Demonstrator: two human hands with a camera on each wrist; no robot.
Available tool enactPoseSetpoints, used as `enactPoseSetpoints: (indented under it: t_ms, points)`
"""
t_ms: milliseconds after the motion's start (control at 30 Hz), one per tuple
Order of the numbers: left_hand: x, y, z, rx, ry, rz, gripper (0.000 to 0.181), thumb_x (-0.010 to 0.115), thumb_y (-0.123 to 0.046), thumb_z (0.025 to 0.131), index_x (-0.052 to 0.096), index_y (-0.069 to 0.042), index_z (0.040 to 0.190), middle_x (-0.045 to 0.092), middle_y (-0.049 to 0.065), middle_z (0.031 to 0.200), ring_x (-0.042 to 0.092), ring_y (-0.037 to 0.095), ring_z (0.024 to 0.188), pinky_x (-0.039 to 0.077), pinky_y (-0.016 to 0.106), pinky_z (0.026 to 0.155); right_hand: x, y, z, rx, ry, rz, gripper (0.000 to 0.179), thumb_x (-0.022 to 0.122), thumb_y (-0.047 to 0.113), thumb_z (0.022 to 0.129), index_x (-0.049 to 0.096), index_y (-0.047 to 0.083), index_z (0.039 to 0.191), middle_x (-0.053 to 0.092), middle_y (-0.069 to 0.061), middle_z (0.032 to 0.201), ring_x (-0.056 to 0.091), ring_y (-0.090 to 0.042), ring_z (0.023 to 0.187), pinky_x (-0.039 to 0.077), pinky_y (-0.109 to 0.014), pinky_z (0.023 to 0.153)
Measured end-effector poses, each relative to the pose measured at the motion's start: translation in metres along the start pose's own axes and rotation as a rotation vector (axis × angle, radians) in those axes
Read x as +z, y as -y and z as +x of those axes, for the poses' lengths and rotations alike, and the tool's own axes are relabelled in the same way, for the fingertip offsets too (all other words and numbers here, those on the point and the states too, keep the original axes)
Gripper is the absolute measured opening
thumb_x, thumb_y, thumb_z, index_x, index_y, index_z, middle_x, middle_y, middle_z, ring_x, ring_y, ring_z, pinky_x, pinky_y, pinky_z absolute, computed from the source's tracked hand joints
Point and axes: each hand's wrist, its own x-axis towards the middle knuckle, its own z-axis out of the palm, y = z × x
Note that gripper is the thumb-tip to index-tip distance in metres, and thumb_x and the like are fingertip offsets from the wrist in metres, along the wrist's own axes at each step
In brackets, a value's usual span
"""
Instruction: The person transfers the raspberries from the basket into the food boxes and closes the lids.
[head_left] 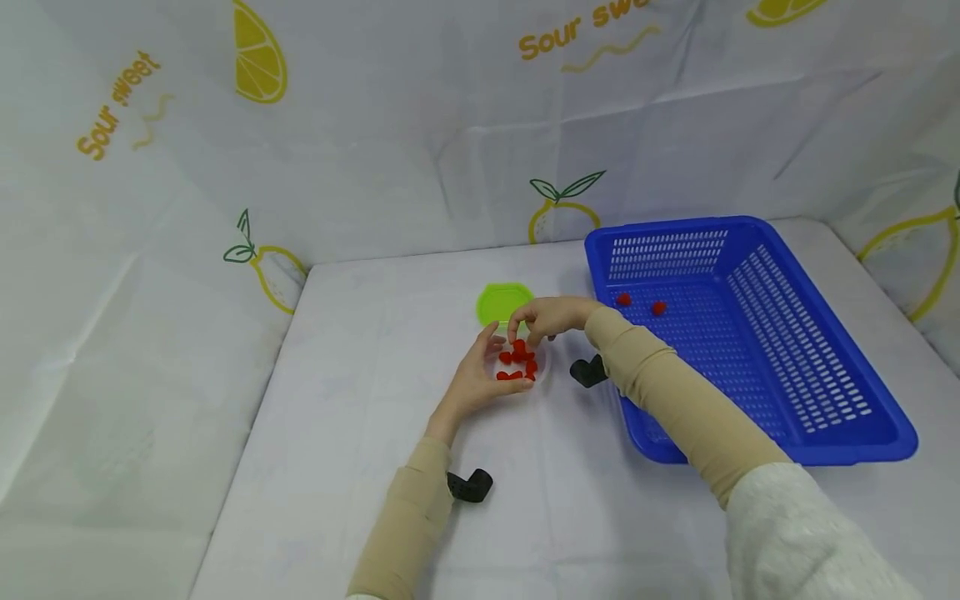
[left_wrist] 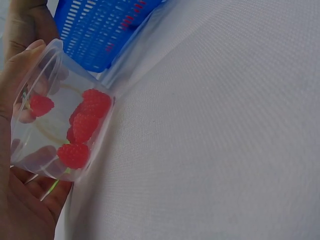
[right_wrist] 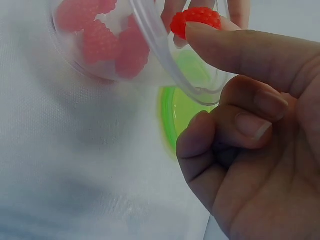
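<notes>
My left hand curls round a clear plastic cup standing on the white cloth. Several red raspberries lie at the bottom of the cup. Between thumb and index finger, my right hand pinches another raspberry just inside the cup's mouth. In the right wrist view its other fingers are curled below the rim. A bright green round lid lies flat just behind the cup, partly covered by the right hand in the head view.
A large blue plastic basket stands to the right, with two raspberries near its left side. My right forearm crosses over its left rim. Black wrist devices are strapped to both forearms. A white cloth printed with lemons hangs behind the table.
</notes>
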Motion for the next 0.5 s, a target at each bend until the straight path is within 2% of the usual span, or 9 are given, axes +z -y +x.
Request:
enactPoseSetpoints:
  t_ms: [500]
  points:
    - [-0.0002, -0.0024, -0.0023, -0.026, -0.004, -0.02, 0.102, 0.08, -0.045, 0.066, 0.019, -0.034, 0.147, 0.044, -0.004, 0.14, 0.039, 0.017, 0.134, 0.035, 0.05, 0.108, 0.0001, 0.0039, -0.0024, 0.012, 0.005, -0.008, 0.032, 0.059, 0.008, 0.082, 0.062, 0.014, 0.113, 0.043, -0.001, 0.076, 0.043, -0.017, 0.077, 0.039, -0.025, 0.066]
